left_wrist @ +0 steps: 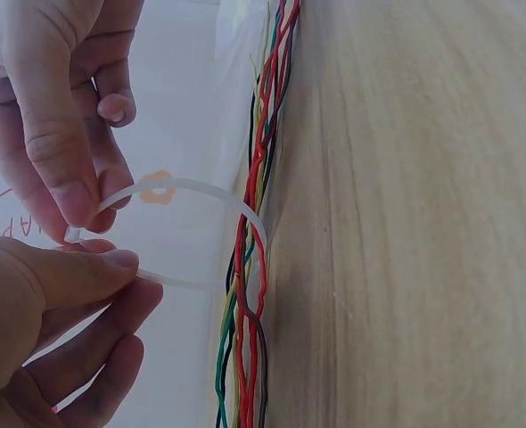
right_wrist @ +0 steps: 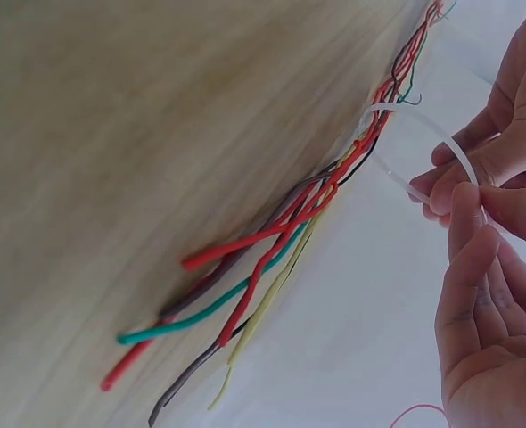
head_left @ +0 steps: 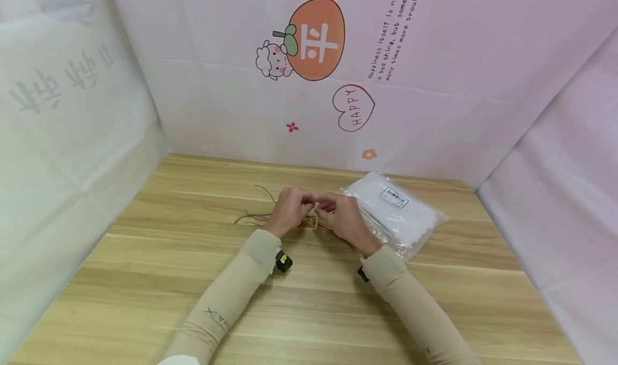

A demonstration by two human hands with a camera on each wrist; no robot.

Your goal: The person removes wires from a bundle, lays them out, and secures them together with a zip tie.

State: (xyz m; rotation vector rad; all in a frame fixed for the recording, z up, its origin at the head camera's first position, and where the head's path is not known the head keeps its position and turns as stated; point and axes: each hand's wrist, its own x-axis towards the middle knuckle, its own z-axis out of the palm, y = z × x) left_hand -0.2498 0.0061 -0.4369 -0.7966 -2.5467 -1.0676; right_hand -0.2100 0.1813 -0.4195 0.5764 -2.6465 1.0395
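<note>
A bundle of thin wires (left_wrist: 250, 259) in red, black, green and yellow lies along the wooden table. Around it runs a white cable tie (left_wrist: 196, 186), bent into a wide, loose loop. My left hand (head_left: 288, 210) pinches one side of the tie between thumb and fingertips, close to where its ends meet. On the other end, my right hand (head_left: 341, 218) has a thumb-and-finger pinch, and the fingertips of both hands nearly touch above the bundle. In the right wrist view the loose wire ends (right_wrist: 214, 259) fan out. The fingertips partly hide the tie's head.
To the right of the hands lies a clear plastic bag (head_left: 410, 220) with white contents and a barcode label. A printed white cloth (head_left: 217, 102) stands behind the wooden table (head_left: 309, 311), and similar cloth hangs at both sides.
</note>
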